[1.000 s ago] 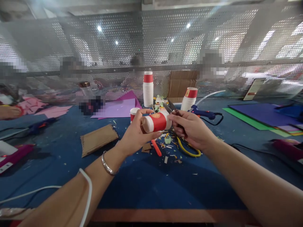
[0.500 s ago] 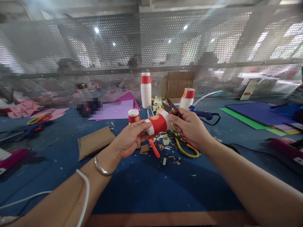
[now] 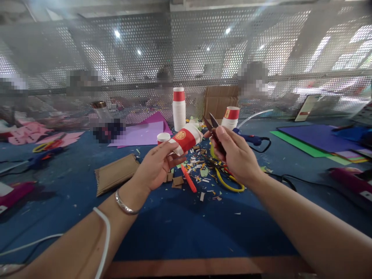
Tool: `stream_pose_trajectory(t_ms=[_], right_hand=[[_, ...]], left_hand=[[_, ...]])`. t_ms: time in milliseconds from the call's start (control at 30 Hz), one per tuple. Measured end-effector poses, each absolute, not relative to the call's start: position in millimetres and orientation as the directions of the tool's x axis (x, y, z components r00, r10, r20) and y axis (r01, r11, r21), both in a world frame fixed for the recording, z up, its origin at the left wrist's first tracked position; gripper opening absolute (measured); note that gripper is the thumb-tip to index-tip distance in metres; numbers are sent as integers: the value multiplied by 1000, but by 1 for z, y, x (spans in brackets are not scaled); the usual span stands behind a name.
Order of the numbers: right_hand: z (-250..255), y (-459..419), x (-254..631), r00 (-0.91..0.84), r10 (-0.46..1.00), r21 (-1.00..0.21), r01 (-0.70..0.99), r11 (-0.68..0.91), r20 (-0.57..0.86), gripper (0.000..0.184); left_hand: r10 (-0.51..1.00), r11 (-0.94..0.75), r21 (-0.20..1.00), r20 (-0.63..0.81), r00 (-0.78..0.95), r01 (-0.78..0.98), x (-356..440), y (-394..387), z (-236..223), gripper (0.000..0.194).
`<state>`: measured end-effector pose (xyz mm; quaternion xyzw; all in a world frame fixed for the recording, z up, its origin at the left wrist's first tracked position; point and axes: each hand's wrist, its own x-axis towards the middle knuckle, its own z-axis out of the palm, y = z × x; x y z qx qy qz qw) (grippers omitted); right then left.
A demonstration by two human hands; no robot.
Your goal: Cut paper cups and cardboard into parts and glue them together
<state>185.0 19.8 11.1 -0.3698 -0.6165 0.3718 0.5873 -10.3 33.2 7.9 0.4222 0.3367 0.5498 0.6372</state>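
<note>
The left hand holds a red and white paper cup between thumb and fingers, above the middle of the worktop. Compared with half a second ago, the cup is more tilted: its open end now points up, toward the far right corner. The right hand is closed around dark scissors, whose blades stand apart and point to the far edge. Before, this hand was at the cup's rim; now a small gap is between them. Under the hands, the paper scraps, the orange-red tool and the yellow-handled tool lie as before. The tall cup stack also stays near the far edge.
</note>
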Motion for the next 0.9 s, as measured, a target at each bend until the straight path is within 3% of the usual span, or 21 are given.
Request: stream_pose_trajectory(t_ms=[233, 433, 667, 900], right_hand=[[13, 14, 180, -74, 919, -922, -35, 385, 386, 43], [10, 11, 174, -224, 936, -962, -84, 258, 271, 34], [6, 8, 168, -375, 921, -991, -116, 64, 103, 33], [7, 9, 167, -375, 926, -994, -108, -2, 39, 33]], left_hand=[[986, -51, 895, 115, 118, -444, -10, 32, 7, 17], [986, -82, 889, 137, 91, -452, -8, 31, 11, 10], [986, -131, 868, 164, 27, -479, -6, 31, 9, 19], [982, -151, 854, 187, 23, -497, -4, 29, 10, 25]])
